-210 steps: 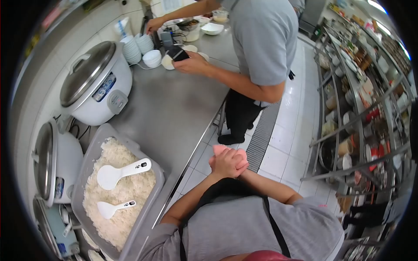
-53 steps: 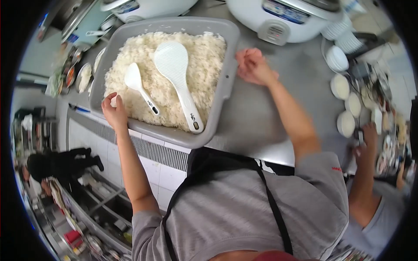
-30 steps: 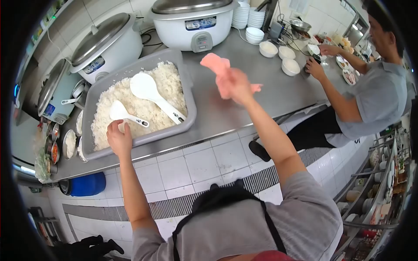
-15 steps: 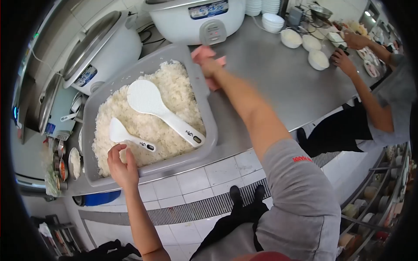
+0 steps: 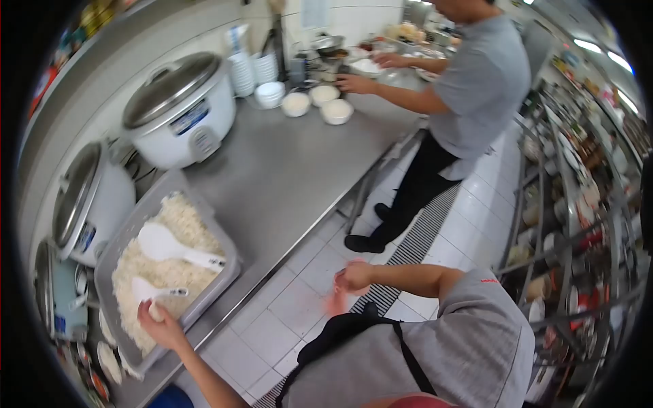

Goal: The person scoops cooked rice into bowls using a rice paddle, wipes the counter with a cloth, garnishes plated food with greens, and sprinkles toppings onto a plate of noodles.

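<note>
My left hand (image 5: 162, 329) rests at the near edge of a grey tub (image 5: 228, 272) of cooked white rice (image 5: 183, 219). Its thumb and fingers are apart, just below a small white rice paddle (image 5: 146, 290) lying on the rice. A larger white rice paddle (image 5: 160, 241) lies farther back, its handle reaching toward the tub's right side. Away from the counter, over the tiled floor, my right hand (image 5: 355, 277) is closed on a pink cloth (image 5: 337, 299). The cloth hangs below the fingers and is blurred.
Two large rice cookers (image 5: 183, 129) stand behind the tub on the steel counter (image 5: 272, 177). Farther along are bowls of rice (image 5: 336, 112) and stacked white bowls (image 5: 241, 73). A co-worker (image 5: 476, 75) stands at the far end. Loaded shelves (image 5: 544, 224) line the right.
My right hand has drawn the pink cloth from the tub's far right side back toward my body. The view has swung right, showing more of the co-worker. My left hand stays by the tub.
</note>
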`<state>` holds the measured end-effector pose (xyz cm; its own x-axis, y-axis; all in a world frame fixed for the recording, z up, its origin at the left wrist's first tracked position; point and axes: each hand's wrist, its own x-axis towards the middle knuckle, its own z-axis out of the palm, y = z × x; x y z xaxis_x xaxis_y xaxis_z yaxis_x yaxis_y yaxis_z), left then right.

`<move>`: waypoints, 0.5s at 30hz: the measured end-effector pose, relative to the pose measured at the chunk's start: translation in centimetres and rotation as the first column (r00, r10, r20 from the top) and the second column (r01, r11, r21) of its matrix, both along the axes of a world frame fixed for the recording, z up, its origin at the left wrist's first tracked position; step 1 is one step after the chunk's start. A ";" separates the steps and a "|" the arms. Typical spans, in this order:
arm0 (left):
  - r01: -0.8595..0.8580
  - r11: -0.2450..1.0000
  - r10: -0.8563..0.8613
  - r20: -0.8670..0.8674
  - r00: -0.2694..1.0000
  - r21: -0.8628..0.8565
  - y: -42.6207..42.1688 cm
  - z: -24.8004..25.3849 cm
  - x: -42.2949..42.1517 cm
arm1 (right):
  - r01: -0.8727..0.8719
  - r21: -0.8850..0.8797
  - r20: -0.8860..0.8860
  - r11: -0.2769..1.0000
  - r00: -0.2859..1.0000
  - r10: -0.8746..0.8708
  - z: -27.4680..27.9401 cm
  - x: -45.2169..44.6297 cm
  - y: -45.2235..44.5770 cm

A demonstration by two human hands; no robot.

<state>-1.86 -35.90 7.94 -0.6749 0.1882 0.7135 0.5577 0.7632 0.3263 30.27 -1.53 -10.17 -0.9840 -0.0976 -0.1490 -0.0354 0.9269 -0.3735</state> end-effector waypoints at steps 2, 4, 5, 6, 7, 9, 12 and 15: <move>0.167 0.983 -0.147 -0.214 0.966 0.076 1.4 -0.7 0.8 | 0.396 0.054 0.158 0.917 0.903 -0.399 -0.1 5.5 1.7; 0.518 0.849 -0.503 -0.142 0.852 0.101 7.1 -0.9 4.7 | 0.586 -0.124 -0.026 0.800 0.804 -0.593 5.4 8.2 2.0; 0.705 0.696 -0.711 -0.010 0.703 0.137 10.6 -0.9 8.2 | 0.627 -0.310 -0.010 0.714 0.749 -0.662 3.6 7.6 3.2; 0.853 0.487 -0.872 0.166 0.461 0.189 14.3 0.0 11.9 | 0.530 -0.367 -0.260 0.764 0.730 -0.632 7.4 7.1 2.1; 0.903 0.368 -0.915 0.262 0.308 0.223 17.4 0.3 15.4 | 0.445 -0.408 -0.469 0.797 0.647 -0.602 10.0 6.1 1.3; 0.907 0.177 -0.898 0.439 -0.009 0.381 21.6 0.8 21.5 | 0.286 -0.634 -0.492 0.719 0.568 -0.660 14.0 3.9 -0.8; 0.832 0.082 -0.932 0.338 -0.131 0.549 26.1 -2.7 21.6 | 0.380 -0.607 -0.572 0.698 0.400 -0.716 18.1 4.4 -2.3; 0.928 0.194 -0.957 0.269 0.109 0.317 27.3 0.7 19.4 | 0.649 -0.392 -0.621 0.652 0.336 -0.708 16.5 9.5 -0.1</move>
<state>17.56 -8.64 8.67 -0.1524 0.8360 0.5272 0.6529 -0.3153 0.6887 39.72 -1.59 6.31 -0.4954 0.6738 0.5482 0.3348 0.7305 -0.5952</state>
